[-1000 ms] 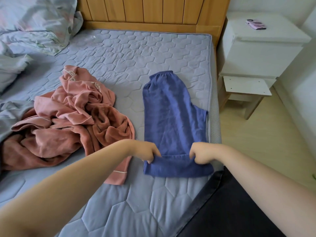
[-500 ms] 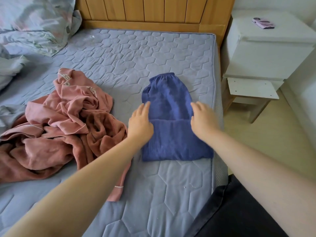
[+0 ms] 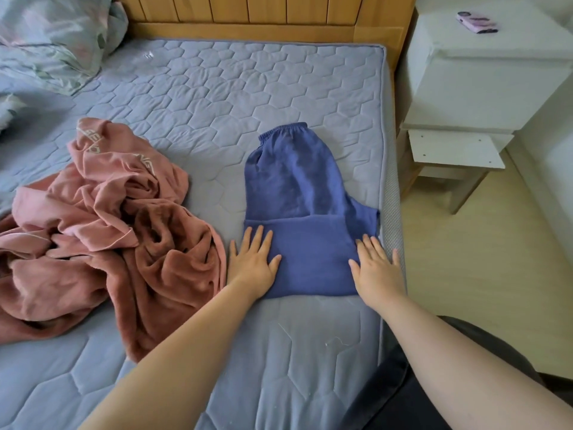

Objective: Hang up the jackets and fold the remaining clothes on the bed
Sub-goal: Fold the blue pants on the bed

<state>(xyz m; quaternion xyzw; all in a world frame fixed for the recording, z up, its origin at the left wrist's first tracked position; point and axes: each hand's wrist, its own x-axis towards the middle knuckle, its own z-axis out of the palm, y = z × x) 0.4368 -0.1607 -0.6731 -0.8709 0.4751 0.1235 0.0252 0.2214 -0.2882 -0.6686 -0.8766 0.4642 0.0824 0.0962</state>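
Note:
Blue trousers (image 3: 297,187) lie on the grey quilted mattress (image 3: 235,88) near its right edge, the lower part folded up over the rest, the elastic waistband at the far end. My left hand (image 3: 252,259) presses flat on the fold's left side, fingers straight. On the fold's right side my right hand (image 3: 376,265) lies flat too, fingers spread. A crumpled pink fleece garment (image 3: 102,231) with pale lettering is heaped to the left, apart from the trousers.
A wooden headboard (image 3: 248,13) runs along the far edge. Rumpled pale bedding (image 3: 46,35) fills the far left corner. A white nightstand (image 3: 483,76) with a phone (image 3: 477,22) on top stands right of the bed, over beige floor (image 3: 471,274).
My hands pinched the trousers' lower end, carried it up over the garment, let go, then slid back toward me and now press flat on the folded part.

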